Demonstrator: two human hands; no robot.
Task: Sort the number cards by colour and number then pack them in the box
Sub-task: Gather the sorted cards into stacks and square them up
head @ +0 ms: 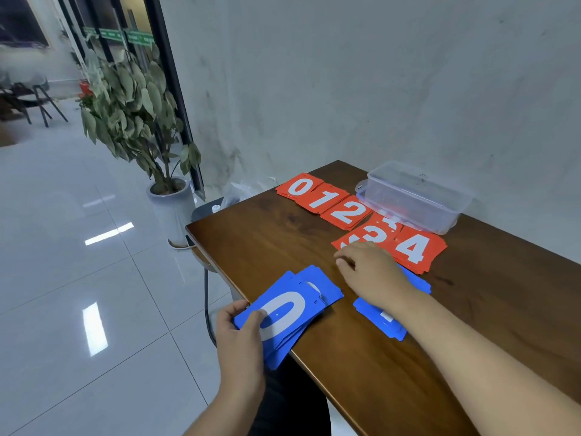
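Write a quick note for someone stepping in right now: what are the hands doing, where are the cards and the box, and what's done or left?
Left hand: grips a fanned blue stack, 0 on top, at the table's near edge.
Right hand: at the red 3 pile, fingers curled; I cannot tell if it holds a card.
Done: red 0 pile, red 1 pile, red 2 pile and red 4 pile lie in a row with it. Some loose blue cards lie under the right forearm.
Left: sort the blues, then pack everything in the clear box by the wall, seemingly no cards in it.
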